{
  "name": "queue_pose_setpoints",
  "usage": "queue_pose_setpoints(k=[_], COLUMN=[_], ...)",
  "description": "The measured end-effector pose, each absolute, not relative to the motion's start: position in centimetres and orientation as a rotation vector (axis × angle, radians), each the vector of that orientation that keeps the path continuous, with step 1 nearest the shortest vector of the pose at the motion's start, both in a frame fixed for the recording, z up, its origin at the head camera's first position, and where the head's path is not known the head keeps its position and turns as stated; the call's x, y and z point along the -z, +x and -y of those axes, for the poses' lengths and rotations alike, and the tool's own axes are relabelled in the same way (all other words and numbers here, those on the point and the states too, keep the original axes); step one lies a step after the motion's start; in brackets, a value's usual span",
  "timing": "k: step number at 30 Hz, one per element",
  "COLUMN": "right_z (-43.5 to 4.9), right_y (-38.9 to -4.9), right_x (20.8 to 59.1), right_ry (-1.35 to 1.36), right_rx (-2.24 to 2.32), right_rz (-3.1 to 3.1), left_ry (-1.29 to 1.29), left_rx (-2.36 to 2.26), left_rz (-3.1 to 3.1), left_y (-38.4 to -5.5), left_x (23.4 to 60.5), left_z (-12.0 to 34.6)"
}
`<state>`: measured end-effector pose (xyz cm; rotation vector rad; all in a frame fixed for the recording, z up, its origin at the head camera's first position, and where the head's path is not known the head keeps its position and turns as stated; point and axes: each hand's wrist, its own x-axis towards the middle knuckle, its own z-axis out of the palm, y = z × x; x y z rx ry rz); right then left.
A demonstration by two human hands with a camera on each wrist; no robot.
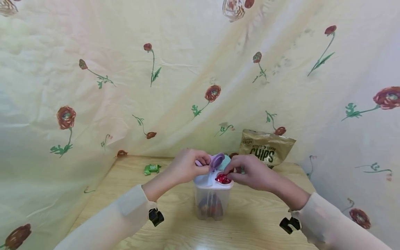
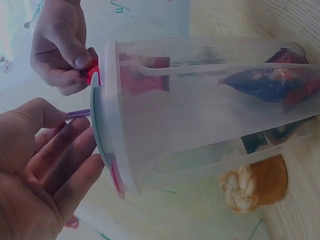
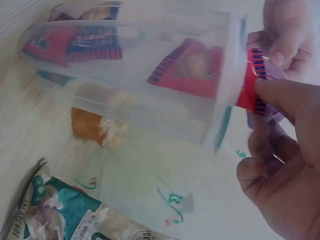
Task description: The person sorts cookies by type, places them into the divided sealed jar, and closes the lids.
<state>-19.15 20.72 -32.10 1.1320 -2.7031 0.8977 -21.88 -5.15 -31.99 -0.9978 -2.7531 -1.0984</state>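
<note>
A clear plastic container [image 1: 210, 206] with a white lid [image 1: 203, 180] stands upright on the table. My left hand [image 1: 190, 165] pinches the lid's raised purple flap [image 1: 217, 161] between thumb and finger, its other fingers spread in the left wrist view. With thumb and fingers, my right hand [image 1: 251, 172] pinches the end of a red snack packet [image 3: 192, 70]. Most of that packet hangs through the lid opening inside the container; its end sticks out. Red-and-blue packets [image 2: 272, 82] lie at the bottom. A pale green flap [image 1: 223, 163] is on the lid's far side.
A gold chips bag [image 1: 267, 149] stands at the back right, against the flowered cloth. To the back left lies a small green packet [image 1: 152, 169]. Behind the container is a brown, bread-like item [image 2: 255, 184]. The wooden table [image 1: 256, 215] extends around the container.
</note>
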Motion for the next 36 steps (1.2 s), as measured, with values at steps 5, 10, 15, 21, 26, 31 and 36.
queue_pose_setpoints(k=[5, 10, 15, 21, 26, 31, 36], right_z=[-20.7, -20.0, -19.4, -20.0, -20.8, -21.5, -21.9], right_y=[-19.4, -19.3, -19.1, -19.5, -20.2, -21.3, -22.4], right_x=[32.5, 32.5, 32.5, 31.4, 30.7, 31.2, 31.8], right_ry=[1.188, 1.305, 1.368, 1.178, 0.980, 0.696, 0.566], right_rx=[-0.743, -0.427, -0.315, -0.669, -0.869, -1.164, -1.497], right_rz=[2.709, 2.714, 2.739, 2.760, 2.779, 2.782, 2.774], left_ry=[-1.001, -1.009, -1.012, -1.013, -1.015, -1.017, -1.035], left_rx=[1.095, 1.084, 1.081, 1.090, 1.097, 1.094, 1.093], left_rz=[2.751, 2.742, 2.725, 2.717, 2.731, 2.744, 2.744], left_y=[-21.9, -22.0, -22.0, -22.0, -22.1, -22.1, -22.1], left_x=[32.0, 32.0, 32.1, 32.2, 32.2, 32.2, 32.2], left_z=[5.1, 5.0, 4.9, 5.1, 5.1, 5.1, 5.2])
